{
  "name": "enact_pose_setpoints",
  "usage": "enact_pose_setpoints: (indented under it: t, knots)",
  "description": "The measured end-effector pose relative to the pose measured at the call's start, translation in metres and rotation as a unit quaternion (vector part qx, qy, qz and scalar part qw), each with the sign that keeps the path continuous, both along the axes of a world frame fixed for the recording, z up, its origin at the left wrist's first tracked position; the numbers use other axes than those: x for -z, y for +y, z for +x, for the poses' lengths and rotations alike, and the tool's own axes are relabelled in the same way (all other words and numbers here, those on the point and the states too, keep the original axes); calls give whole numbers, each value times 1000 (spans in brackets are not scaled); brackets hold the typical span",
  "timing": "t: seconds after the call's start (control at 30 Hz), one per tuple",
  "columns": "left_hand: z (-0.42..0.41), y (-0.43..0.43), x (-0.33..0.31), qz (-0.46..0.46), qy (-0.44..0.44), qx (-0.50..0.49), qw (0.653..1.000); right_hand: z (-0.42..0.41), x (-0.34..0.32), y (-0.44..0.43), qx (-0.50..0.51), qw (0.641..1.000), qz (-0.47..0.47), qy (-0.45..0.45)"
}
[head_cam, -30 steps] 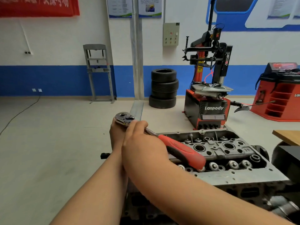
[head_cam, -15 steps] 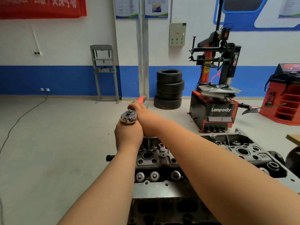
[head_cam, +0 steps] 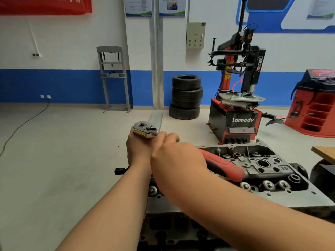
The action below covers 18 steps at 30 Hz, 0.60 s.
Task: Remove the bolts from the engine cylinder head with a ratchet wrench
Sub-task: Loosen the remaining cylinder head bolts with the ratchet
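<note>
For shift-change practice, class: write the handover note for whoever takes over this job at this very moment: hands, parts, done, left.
Left hand: grips just under the head of the ratchet wrench, steadying it; what the fist encloses is hidden.
Right hand: curled round the wrench shank; red handle points right, over the cylinder head.
Done: no removed bolts in view; count unknown.
Left: the bolt under the wrench is hidden by the hands; probably ratchet it out, then the rest.
</note>
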<state>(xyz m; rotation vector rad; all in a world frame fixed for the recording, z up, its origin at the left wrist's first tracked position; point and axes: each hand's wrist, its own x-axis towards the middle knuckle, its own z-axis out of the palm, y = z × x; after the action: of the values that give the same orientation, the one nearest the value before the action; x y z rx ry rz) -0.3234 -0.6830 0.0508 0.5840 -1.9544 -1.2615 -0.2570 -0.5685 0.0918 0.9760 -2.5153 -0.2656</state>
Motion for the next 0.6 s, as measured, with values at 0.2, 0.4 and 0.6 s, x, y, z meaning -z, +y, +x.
enact_pose_setpoints:
  t: [0.2, 0.4, 0.6]
  knots:
    - [-3, -2, 1, -2, -17, -45, 999, -79, -6, -13, 12, 982, -135, -129]
    - [-5, -9, 2, 75, 35, -30, 996, -123, -18, -59, -91, 967, -66, -228]
    - [-5, -1, 1, 88, 30, -39, 995, -102, -17, -42, -8, 988, -72, -134]
